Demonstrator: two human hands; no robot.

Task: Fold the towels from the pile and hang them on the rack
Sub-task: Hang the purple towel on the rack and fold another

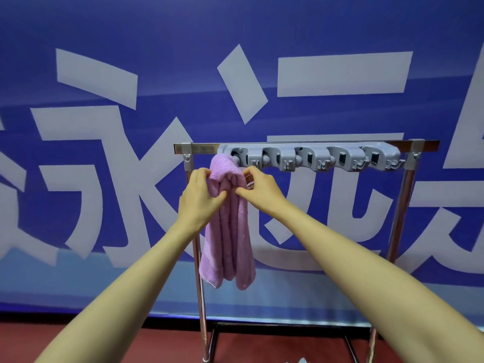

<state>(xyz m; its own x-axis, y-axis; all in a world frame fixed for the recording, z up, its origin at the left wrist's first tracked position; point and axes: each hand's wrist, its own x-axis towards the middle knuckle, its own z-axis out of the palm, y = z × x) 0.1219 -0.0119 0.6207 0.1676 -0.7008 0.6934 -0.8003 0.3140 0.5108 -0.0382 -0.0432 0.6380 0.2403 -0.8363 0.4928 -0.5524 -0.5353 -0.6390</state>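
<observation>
Purple towel [227, 231] is soft, floppy, light terry, draped over the leftmost gray clip [240, 154] on the chrome rack [407, 205]. Left hand [199, 197] at its 9 o'clock, right hand [262, 187] at 3, fingers pinching just under the fold, best grab spot imo.

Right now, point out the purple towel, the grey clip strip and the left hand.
purple towel [227, 231], head view, on its hanging folds, midway down.
grey clip strip [313, 154], head view, on the middle clip housing.
left hand [200, 197], head view, on the back of the hand.
</observation>
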